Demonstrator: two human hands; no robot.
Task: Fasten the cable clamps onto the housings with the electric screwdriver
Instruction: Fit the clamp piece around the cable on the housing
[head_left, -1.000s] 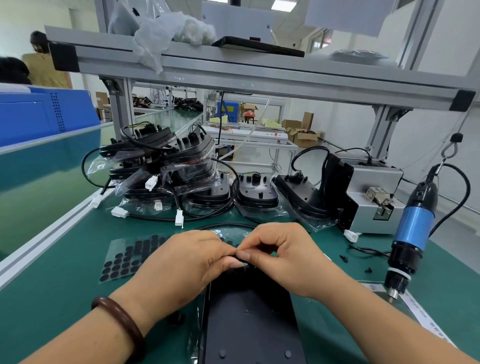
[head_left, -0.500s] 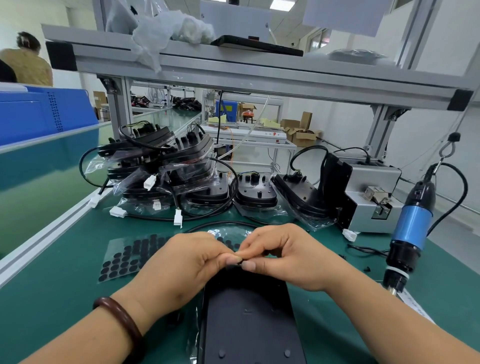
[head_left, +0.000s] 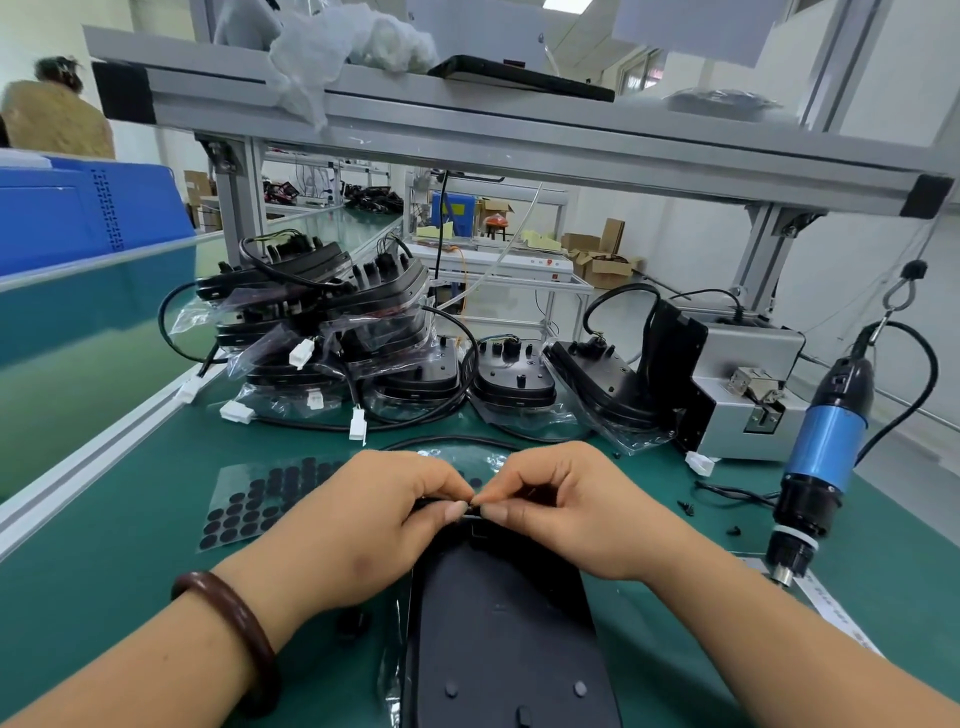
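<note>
Pinches with the left hand (head_left: 363, 519), thumb against curled forefinger, a small black piece, probably the cable clamp (head_left: 470, 506), though too small to tell for sure. Meets it with the right hand (head_left: 571, 514) in the same pinch from the other side, fingertips touching over the far end of the black housing (head_left: 498, 623). Lies flat on the green mat (head_left: 104, 571) between both forearms, long axis toward the person. Looks like rigid moulded plastic, light and smooth enough to skid; probably best steadied by pressing down near the far end, beside the clamp's seat. Clamp tiny, easily dropped, fit for a fingertip hold only. Further right, a few loose black screws (head_left: 688, 506), then the electric screwdriver (head_left: 826, 452), hung upright by a hook, untouched, well apart from both hands.

Same mat under everything: at left a sheet of round black pads (head_left: 249, 504), behind it bagged housings (head_left: 332, 332) stacked with their cables, at right a grey screw feeder (head_left: 748, 384). Overhead an aluminium shelf (head_left: 519, 140); beyond, more benches and cartons.
</note>
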